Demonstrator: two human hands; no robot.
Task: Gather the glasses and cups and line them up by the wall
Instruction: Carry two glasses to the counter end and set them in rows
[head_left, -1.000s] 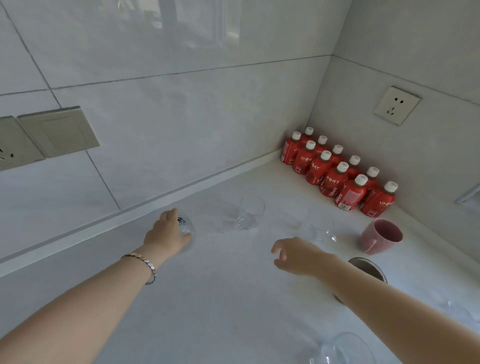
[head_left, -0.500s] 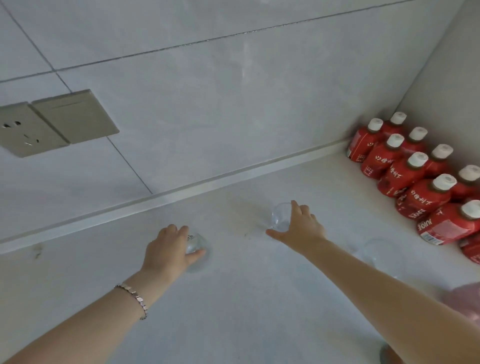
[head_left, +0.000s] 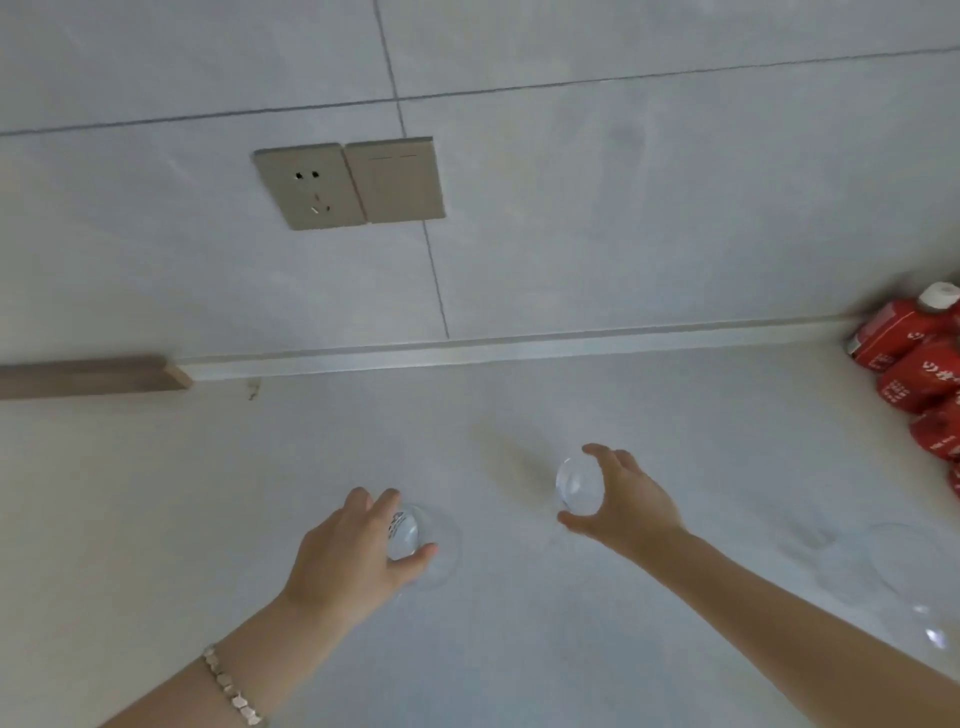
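glass is all that either hand carries: near the camera the left hand (head_left: 358, 556), a beaded bracelet (head_left: 231, 691) on its wrist, wraps fingers and thumb round a small clear glass (head_left: 408, 535) with a printed label, low over the pale counter (head_left: 156, 519); whether its base touches the surface i cannot tell. a little farther and to the right, the right hand (head_left: 623, 506) cups a second clear glass (head_left: 579, 486), thumb under and fingers arched over, so this grasp is also closed round its load, though looser looking. that second glass seems tilted, its round mouth or base facing the camera, its long axis leaning toward the viewer and not upright; i judge it needs righting before it is set down. at the right edge another glass (head_left: 904, 571) stands apart on the counter, held by no one.

beyond both hands runs the low ledge at the foot of the tiled wall (head_left: 571, 208), with a socket plate (head_left: 348, 184) above it. the wall lies straight ahead of both grips, across open counter; the right hand is the nearer to it. red juice bottles (head_left: 914, 358) fill the far right corner.
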